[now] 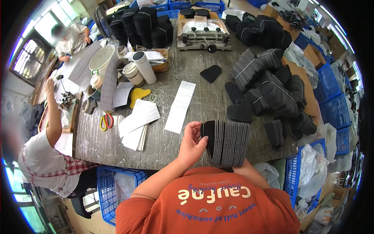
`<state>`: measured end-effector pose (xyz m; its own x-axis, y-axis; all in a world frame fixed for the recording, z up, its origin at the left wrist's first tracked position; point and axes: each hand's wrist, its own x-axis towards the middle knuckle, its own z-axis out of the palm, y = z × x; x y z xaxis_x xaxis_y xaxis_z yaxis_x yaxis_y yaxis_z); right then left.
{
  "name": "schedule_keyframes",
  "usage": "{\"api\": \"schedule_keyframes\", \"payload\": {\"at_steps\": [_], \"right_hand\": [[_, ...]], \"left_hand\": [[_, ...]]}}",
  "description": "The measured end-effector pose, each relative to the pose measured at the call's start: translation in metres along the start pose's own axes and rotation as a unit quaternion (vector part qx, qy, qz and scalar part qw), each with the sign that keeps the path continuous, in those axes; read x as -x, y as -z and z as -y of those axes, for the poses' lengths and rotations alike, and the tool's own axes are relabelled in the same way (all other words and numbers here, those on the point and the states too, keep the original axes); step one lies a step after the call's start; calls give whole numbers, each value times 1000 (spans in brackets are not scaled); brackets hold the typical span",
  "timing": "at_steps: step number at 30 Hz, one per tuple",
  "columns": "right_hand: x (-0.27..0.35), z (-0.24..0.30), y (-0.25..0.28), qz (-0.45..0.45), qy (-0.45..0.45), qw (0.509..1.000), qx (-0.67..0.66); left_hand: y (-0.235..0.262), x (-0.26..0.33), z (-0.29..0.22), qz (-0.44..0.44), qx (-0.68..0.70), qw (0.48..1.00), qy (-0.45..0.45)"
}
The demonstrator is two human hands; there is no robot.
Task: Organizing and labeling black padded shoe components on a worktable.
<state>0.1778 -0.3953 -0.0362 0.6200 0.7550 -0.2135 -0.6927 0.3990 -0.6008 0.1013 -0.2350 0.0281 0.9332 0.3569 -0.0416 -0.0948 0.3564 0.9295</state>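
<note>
At the table's near edge, a stack of dark pads [230, 142] with grey edges is held on its side, black face toward the left. My left hand [193, 140] grips its left end, thumb on the black face and fingers curled behind. My right forearm [249, 173] reaches up to the stack's right end; the stack hides that hand and its fingers. Right of the stack lie loose dark pads [238, 112] and a small stack [274, 133]. A single black pad [211, 73] with a pointed corner lies farther up the table.
Banded pad bundles [272, 91] crowd the right side. A metal clamping frame [204, 35] stands at the back. Paper slips [180, 107], scissors [106, 121] and a white tumbler [144, 67] are left of centre. Blue crates [292, 175] flank me. Two people sit at the left.
</note>
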Motion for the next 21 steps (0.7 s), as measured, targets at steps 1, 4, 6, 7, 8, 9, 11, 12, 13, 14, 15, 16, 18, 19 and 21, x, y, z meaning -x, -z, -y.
{"api": "schedule_keyframes", "payload": {"at_steps": [1,4,6,7,8,9,11,12,13,14,15,16,18,19,21], "right_hand": [[-1,-2,2,-24,13,998,59],[0,-2,2,-12,8,999,36],[2,1,-5,-5,3,999,51],[4,4,-11,2,-4,998,66],[7,8,-16,30,-11,999,40],[8,10,-19,31,-11,999,40],[10,12,-22,18,-42,999,8],[11,11,-21,19,-42,999,8],[11,11,-22,19,-25,998,58],[12,11,-23,18,-9,994,108],[13,13,-24,18,-9,994,108],[14,18,-31,-2,-35,997,70],[11,20,-33,-21,-62,997,32],[8,18,-27,7,-82,994,-76],[5,14,-16,34,-98,978,-184]], "left_hand": [[-2,2,0,-10,13,999,-29],[2,10,-5,-18,-49,998,-39],[5,11,-11,-15,-123,992,-19],[7,11,-13,0,-202,975,-89],[8,10,-15,15,-280,947,-158],[7,11,-17,14,-280,947,-159],[5,13,-20,8,-268,951,-152],[5,13,-20,8,-268,951,-153],[6,13,-21,7,-272,950,-152],[6,13,-21,6,-275,949,-152],[6,13,-21,6,-275,949,-152],[6,12,-21,6,-260,953,-157],[8,12,-19,5,-245,956,-163],[9,12,-18,19,-235,962,-136],[9,12,-19,36,-225,967,-109]]}}
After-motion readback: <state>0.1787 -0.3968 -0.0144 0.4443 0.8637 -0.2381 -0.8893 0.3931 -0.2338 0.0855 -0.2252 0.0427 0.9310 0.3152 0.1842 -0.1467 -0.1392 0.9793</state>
